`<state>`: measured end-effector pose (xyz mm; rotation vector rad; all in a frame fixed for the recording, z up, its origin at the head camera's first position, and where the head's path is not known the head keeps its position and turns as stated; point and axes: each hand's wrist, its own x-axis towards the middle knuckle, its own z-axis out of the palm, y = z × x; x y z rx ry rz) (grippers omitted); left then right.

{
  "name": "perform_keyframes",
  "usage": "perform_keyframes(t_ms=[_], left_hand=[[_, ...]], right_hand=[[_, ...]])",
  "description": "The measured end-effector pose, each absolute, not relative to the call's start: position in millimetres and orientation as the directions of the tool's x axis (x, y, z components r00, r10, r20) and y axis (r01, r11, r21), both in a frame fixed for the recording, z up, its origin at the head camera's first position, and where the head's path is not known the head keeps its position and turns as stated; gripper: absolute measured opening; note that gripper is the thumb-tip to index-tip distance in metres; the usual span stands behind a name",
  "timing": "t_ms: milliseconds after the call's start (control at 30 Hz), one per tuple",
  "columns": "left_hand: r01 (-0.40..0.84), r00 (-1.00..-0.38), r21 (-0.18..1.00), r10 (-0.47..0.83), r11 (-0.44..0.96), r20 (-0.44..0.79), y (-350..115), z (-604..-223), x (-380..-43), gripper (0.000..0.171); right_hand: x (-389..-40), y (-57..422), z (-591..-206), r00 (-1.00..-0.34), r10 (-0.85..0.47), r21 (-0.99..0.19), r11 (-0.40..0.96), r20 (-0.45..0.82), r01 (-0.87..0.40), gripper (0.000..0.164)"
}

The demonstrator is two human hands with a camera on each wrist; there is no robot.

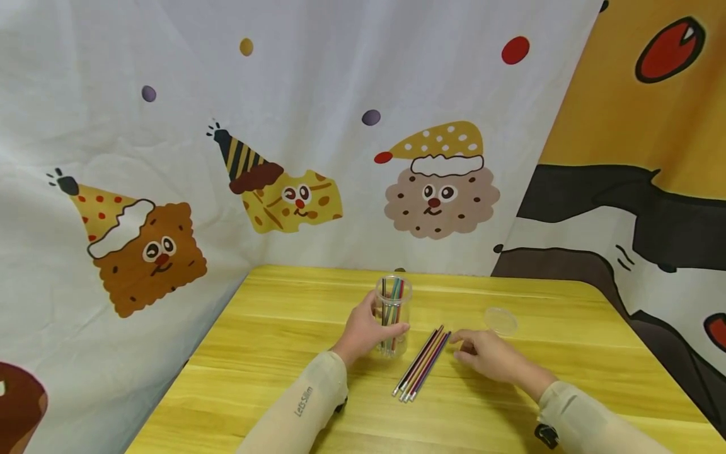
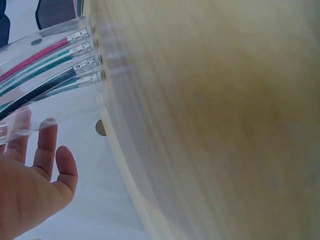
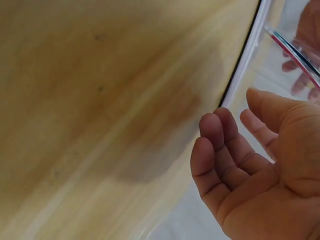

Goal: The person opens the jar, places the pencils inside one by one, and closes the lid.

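A clear plastic jar stands upright on the table with several pencils inside. My left hand grips the jar from its left side, thumb across the front. In the left wrist view the pencils' eraser ends rest at the jar's bottom. To the jar's right, a loose bundle of dark, yellow and purple pencils lies slanted on the table. My right hand is by the far ends of that bundle, fingers loosely bent and nothing held. In the right wrist view its fingertips are close to a dark pencil.
A round transparent lid lies on the wood-patterned table, behind and right of my right hand. A white curtain with cartoon prints hangs behind the table's far edge.
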<state>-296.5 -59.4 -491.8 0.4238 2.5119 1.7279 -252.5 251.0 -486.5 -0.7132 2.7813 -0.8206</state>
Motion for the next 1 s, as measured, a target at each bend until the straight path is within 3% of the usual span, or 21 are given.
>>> perform_keyframes(t_ms=[200, 600, 1000], left_hand=[[0.188, -0.961, 0.920, 0.258, 0.343, 0.100, -59.9, -490.0, -295.8, 0.060], [0.183, -0.960, 0.924, 0.262, 0.334, 0.096, -59.9, -492.8, -296.7, 0.061], [0.184, -0.959, 0.926, 0.266, 0.328, 0.096, -59.6, -492.6, -295.9, 0.061]], right_hand=[[-251.4, 245.6, -491.9, -0.847, -0.532, -0.487, 0.742, -0.011, -0.460, 0.039], [-252.5, 241.7, -501.6, -0.830, -0.557, -0.350, 0.770, 0.037, -0.533, 0.041], [-253.7, 245.5, -505.8, -0.822, -0.565, -0.397, 0.739, 0.078, -0.545, 0.018]])
